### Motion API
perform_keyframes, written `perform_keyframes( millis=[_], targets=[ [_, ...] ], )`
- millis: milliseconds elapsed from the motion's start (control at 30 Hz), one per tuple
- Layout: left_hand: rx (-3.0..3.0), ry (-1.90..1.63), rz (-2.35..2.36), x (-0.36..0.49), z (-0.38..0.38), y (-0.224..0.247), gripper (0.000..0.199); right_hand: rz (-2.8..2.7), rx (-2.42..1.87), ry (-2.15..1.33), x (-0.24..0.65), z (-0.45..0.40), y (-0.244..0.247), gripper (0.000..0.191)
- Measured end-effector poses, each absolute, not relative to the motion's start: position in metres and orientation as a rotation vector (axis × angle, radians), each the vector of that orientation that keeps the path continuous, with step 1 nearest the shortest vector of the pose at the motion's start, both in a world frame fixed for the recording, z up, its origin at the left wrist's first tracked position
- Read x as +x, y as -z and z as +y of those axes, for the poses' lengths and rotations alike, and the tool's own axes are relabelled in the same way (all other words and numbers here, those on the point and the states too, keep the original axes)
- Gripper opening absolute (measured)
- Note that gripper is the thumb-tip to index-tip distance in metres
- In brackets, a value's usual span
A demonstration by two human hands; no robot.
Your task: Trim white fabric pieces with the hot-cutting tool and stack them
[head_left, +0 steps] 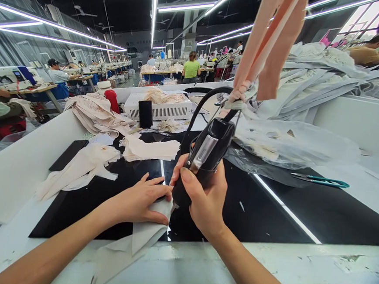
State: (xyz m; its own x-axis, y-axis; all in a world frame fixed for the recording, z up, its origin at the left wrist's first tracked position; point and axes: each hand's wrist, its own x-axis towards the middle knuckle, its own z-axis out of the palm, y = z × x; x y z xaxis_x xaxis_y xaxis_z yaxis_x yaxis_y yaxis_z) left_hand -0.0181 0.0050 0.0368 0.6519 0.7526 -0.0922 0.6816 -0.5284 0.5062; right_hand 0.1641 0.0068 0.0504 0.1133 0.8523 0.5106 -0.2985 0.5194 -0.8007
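Observation:
A black corded tool (pixel 209 145) hangs by a tied pink fabric strip (pixel 258 55), tilted over the black glossy surface (pixel 253 208). My right hand (pixel 205 195) is wrapped round its body, the thumb on the near side. To its left, my left hand (pixel 145 202) lies on a pale fabric piece (pixel 151 235), fingers spread, thumb along the fabric near the tool's lower end. Part of the fabric is hidden under the hand, and its tail hangs over the front edge. Beyond the left hand lies a stack of cream pieces (pixel 151 149).
More cream fabric (pixel 84 164) and a black flat object (pixel 68 155) lie at the left. A phone (pixel 145 114) stands before a white vented box (pixel 159 107). Green-handled scissors (pixel 324 180) and plastic film (pixel 294 141) are at the right. People sit at machines farther back.

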Motion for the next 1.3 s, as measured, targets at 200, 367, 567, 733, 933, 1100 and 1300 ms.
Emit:
perform_keyframes(
  millis=[200, 367, 567, 733, 933, 1100, 1300],
  targets=[
    [2.364, -0.167, 1.128, -0.018, 0.007, -0.036, 0.050, -1.164, -0.511, -0.988, 0.162, 0.001, -0.049, 0.025],
    [2.497, -0.220, 1.102, -0.019, 0.004, -0.033, 0.057, -1.184, -0.575, -0.955, 0.163, -0.001, -0.049, 0.025],
    [2.756, -0.486, 1.335, -0.020, -0.043, -0.025, 0.020, -1.144, -0.501, -0.969, 0.169, 0.000, -0.059, 0.026],
    [2.835, -0.515, 1.367, -0.021, -0.071, -0.010, 0.007, -1.147, -0.528, -0.923, 0.175, 0.003, -0.063, 0.026],
    [2.821, -0.480, 1.154, -0.041, -0.054, -0.016, 0.034, -1.136, -0.527, -0.925, 0.175, 0.001, -0.066, 0.026],
    [2.820, -0.482, 0.967, -0.056, -0.035, -0.025, 0.047, -1.134, -0.537, -0.952, 0.175, -0.003, -0.065, 0.030],
    [2.745, -0.476, 1.168, -0.044, -0.017, -0.028, 0.048, -1.152, -0.539, -0.938, 0.176, -0.001, -0.061, 0.034]
  ],
)
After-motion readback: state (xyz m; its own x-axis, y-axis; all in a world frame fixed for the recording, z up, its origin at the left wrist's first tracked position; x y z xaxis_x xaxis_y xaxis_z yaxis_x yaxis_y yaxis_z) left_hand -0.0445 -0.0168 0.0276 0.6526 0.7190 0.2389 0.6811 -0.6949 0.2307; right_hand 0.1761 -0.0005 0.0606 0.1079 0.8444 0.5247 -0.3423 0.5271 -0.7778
